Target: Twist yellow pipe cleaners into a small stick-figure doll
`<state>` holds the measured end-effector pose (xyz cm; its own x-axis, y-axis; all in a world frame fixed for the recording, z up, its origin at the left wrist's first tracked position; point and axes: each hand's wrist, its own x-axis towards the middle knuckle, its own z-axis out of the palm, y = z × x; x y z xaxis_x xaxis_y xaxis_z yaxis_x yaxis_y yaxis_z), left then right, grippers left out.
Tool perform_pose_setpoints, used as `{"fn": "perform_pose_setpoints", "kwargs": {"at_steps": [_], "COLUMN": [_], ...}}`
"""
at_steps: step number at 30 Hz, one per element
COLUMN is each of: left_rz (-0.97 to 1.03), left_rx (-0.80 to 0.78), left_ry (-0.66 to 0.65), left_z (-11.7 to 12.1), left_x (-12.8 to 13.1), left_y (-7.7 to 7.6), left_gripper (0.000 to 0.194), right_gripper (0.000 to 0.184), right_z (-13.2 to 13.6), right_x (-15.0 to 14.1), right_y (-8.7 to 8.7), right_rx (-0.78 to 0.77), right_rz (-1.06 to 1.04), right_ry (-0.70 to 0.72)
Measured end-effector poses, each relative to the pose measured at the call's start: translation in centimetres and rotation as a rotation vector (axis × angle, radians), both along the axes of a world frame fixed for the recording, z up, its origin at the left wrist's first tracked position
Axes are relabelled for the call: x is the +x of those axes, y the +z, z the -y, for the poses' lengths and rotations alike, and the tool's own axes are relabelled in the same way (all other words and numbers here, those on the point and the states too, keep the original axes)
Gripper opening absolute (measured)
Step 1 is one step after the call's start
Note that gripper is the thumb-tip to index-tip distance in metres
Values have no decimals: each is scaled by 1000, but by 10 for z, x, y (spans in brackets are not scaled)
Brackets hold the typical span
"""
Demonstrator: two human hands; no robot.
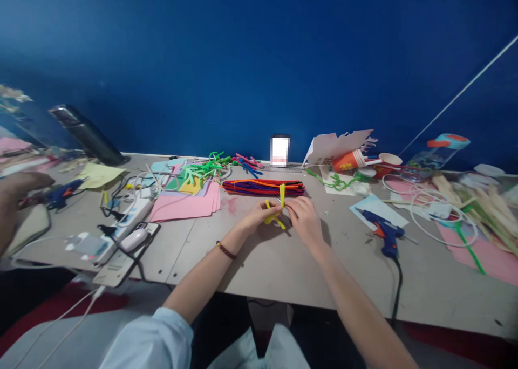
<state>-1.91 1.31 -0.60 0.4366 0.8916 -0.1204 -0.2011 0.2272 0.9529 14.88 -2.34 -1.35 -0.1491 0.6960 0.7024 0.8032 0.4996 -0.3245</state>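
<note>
Fingers close in on yellow fuzz at centre table: the left hand (pixel 259 216) pinches the yellow pipe cleaner (pixel 282 192), thumb and fingertips drawn together, and the right hand (pixel 306 221) meets it from the other side, fingertips narrow on the same piece. It's a bent, branching shape, held just above the table (pixel 251 266), one strand pointing up between the hands and others poking out below. A beaded bracelet (pixel 225 250) circles the left wrist. Right behind the hands lies a bundle of pipe cleaners (pixel 259 188), red, orange and purple, stretched sideways, and beyond it a phone (pixel 280 152) stands upright near the blue wall (pixel 259 61). Over to the left, pink paper (pixel 182 204) lies beside a green tangle (pixel 210 168). Out right, a blue glue gun (pixel 384 232) rests partly on light blue paper (pixel 374 207), with paper cups (pixel 348 160) behind. At the far left edge, another person's hand (pixel 30 184) shows blurred beside a second glue gun (pixel 65 192); its grip I can't tell.
</note>
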Motion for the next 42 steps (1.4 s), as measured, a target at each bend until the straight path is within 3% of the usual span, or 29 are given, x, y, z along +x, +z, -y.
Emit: {"fn": "perform_pose_setpoints", "kwargs": {"at_steps": [10, 20, 31, 42], "left_rz": [-21, 81, 111, 192], "left_rx": [47, -39, -74, -98], "left_ry": [-32, -69, -1, 123], "left_z": [0, 2, 10, 4], "left_x": [-1, 4, 14, 14], "left_y": [-3, -7, -12, -9], "left_gripper": [35, 34, 40, 36], "right_gripper": [20, 17, 17, 24], "right_z": [0, 4, 6, 0], "right_x": [2, -1, -10, 0], "right_y": [2, 12, 8, -1], "right_rx": [5, 110, 110, -10], "right_rz": [41, 91, 104, -59], "right_ry": [73, -7, -129, -82]}}
